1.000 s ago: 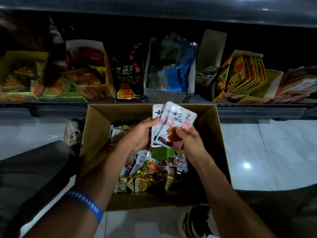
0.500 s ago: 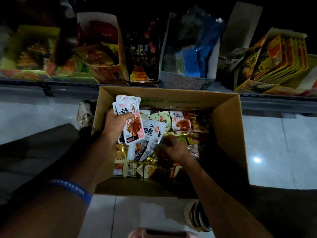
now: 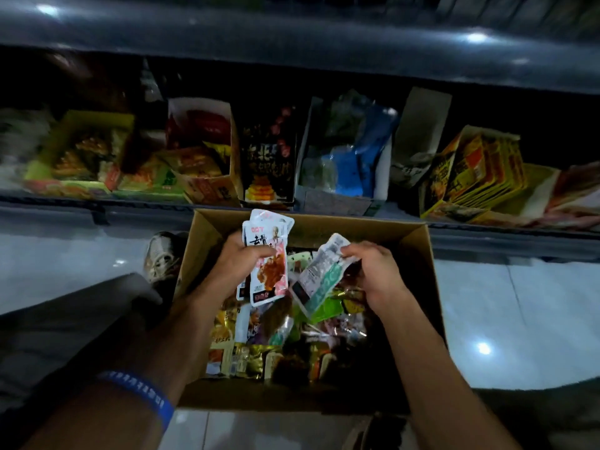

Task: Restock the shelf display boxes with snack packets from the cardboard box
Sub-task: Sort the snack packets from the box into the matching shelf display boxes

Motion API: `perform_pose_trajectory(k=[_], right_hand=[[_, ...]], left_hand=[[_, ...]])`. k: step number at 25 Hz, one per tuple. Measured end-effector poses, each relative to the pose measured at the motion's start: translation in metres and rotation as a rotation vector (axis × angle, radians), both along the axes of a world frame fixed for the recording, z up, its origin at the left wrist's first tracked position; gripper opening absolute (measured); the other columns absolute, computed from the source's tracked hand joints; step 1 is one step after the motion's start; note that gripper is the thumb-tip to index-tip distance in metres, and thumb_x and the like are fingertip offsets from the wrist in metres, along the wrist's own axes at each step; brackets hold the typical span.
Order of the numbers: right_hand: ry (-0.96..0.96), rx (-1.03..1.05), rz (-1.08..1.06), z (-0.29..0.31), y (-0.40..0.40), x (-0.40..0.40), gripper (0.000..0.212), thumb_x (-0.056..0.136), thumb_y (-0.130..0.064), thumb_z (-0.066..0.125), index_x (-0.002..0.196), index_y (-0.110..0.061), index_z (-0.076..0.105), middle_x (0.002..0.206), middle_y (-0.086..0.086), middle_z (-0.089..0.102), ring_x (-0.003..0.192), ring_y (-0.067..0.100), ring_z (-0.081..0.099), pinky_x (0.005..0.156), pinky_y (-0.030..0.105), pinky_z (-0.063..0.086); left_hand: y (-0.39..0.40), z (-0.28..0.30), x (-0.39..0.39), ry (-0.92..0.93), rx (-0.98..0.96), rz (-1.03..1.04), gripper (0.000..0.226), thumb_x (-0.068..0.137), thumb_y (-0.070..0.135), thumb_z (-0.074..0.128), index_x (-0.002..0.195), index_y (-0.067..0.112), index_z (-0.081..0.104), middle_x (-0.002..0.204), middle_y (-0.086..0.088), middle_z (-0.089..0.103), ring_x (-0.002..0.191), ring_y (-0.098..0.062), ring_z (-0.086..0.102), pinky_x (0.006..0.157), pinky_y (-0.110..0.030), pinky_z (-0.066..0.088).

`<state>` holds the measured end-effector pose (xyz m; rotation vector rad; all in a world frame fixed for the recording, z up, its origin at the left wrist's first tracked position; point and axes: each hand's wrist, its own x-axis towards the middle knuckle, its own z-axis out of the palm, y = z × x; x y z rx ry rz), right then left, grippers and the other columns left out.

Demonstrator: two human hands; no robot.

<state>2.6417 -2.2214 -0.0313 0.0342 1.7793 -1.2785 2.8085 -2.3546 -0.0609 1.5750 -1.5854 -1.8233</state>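
Packets (image 3: 268, 254) being sorted over the box (image 3: 418, 251), not yet shelved.
Left hand (image 3: 242, 258) grips a white-and-pink stack; right hand (image 3: 373, 271) pinches a green packet (image 3: 319, 279) just beside it. Next, I judge: add it or drop it, then reach up to the display boxes (image 3: 207, 164) beyond both hands.

Only "007" can be read — red figures at the top of the white snack packet (image 3: 268, 254), centre of the frame; its large black characters stay illegible.

The scene is dim, with the shelf recess nearly black. Ceiling lights glare off the glossy floor (image 3: 483, 348). Motion blur smears the left edge, and wide-angle distortion bends the shelf (image 3: 324, 27).
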Motion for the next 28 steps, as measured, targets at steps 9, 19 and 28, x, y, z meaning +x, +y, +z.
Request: perform_pose_trajectory(k=[9, 19, 28], right_hand=[[-0.138, -0.542, -0.099, 0.191, -0.044, 0.047, 0.014, 0.092, -0.006, 0.059, 0.105, 0.000, 0.058, 0.078, 0.011, 0.066, 0.063, 0.027, 0.070, 0.061, 0.036, 0.061], [0.810, -0.184, 0.391, 0.228, -0.046, 0.070, 0.072, 0.070, -0.067, 0.072, 0.127, -0.029, 0.053, 0.123, -0.007, 0.061, 0.109, 0.012, 0.061, 0.092, 0.039, 0.054], [0.281, -0.508, 0.230, 0.263, -0.090, 0.072, 0.018, 0.083, -0.018, 0.075, 0.100, -0.011, 0.072, 0.095, 0.011, 0.077, 0.088, 0.029, 0.074, 0.087, 0.047, 0.057]], left_hand=[[-0.008, 0.183, -0.027, 0.445, -0.090, -0.145, 0.016, 0.099, 0.008, 0.052, 0.105, 0.011, 0.067, 0.083, -0.003, 0.075, 0.071, -0.015, 0.068, 0.066, -0.025, 0.056], [-0.009, 0.254, 0.029, 0.588, 0.024, 0.050, 0.035, 0.096, 0.031, 0.058, 0.118, 0.006, 0.070, 0.104, -0.017, 0.076, 0.092, -0.034, 0.073, 0.087, -0.045, 0.058], [-0.035, 0.286, 0.057, 0.593, -0.052, 0.143, 0.030, 0.081, -0.003, 0.072, 0.109, 0.006, 0.070, 0.104, -0.014, 0.076, 0.090, -0.031, 0.073, 0.084, -0.045, 0.059]])
